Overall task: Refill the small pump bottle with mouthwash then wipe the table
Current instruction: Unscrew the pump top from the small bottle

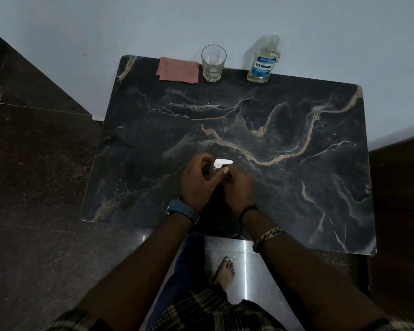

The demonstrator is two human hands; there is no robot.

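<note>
- Pump bottle [219,166]: small, white pump head with the nozzle pointing right, standing on the marble-pattern tabletop [296,187] near the middle of its front edge. Body mostly hidden between both hands.
- Left hand [197,181]: fingers curled round the bottle body, thumb laid across just under the pump head.
- Right hand [237,187]: pressed against the bottle's right side, fingers tucked in behind; can't tell how tightly it grips.
- Handling, my read: light, stiff plastic, tips easily, likely slick if wet. Hold the body low with one hand, twist at the pump collar with the other. Looks like the unscrewing step; refill not started.
- Listerine bottle [262,60]: upright at the back edge, right of centre, capped, pale liquid inside.
- Drinking glass [213,63]: back edge, left of the Listerine bottle, apart from it.
- Pink cloth [178,69]: folded flat, just left of the glass, for the wipe-down later.
- Wristwatch [181,210] on the left wrist, bangles [268,237] on the right.
</note>
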